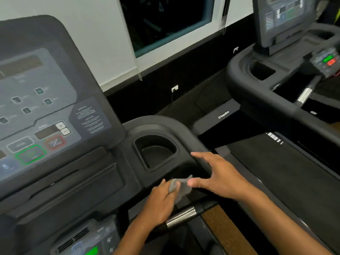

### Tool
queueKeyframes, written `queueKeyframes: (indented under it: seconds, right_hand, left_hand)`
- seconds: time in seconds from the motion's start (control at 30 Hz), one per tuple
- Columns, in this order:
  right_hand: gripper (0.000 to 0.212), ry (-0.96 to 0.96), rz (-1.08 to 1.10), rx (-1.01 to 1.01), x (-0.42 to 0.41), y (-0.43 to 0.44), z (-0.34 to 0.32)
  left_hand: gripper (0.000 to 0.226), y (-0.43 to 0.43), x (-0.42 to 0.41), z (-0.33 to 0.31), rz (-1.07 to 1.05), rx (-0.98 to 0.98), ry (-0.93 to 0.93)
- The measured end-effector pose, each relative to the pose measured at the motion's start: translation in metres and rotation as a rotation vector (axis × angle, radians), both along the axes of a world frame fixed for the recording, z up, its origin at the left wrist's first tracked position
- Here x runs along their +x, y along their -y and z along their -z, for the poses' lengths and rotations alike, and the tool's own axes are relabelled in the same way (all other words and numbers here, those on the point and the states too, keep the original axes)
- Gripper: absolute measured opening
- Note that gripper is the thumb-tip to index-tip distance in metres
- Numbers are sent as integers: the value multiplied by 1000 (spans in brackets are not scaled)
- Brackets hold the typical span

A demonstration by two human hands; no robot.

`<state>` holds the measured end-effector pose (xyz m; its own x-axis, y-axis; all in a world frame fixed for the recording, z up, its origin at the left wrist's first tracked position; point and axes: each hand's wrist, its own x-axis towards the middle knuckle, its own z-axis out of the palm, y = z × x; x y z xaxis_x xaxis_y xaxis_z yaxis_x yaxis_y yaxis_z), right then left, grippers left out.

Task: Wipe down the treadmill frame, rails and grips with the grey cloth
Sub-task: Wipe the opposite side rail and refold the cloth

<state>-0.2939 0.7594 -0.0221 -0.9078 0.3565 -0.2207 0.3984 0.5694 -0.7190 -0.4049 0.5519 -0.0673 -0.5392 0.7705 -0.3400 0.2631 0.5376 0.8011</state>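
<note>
Left hand (160,203) pinches the cloth (179,188) just below the cupholder (156,151); right hand (219,178) spread, empty beside it. Best pass it flat, then sweep the rim.

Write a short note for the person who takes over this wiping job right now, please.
Left hand: grips the grey cloth at the edge of the frame, below the cup holder.
Right hand: open, fingers spread above the frame, thumb close to the cloth; contact unclear.
Done: no wiped area can be told from the picture.
Left: treat the whole wipe-down as open, including the metal grip near the cloth.
</note>
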Motion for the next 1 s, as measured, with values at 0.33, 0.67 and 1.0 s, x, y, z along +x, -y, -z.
queueKeyframes:
  seconds: [0.33, 0.67, 1.0]
  right_hand:
    - [81, -244, 313, -1159, 7, 15, 0]
    - [42, -426, 526, -1394, 21, 42, 14]
    - [30, -284, 1004, -502, -31, 1, -31]
  left_hand:
    - [38, -47, -57, -90, 74, 242, 704]
    - [35, -79, -53, -61, 272, 190, 820]
    - [15, -114, -110, -27, -159, 245, 305]
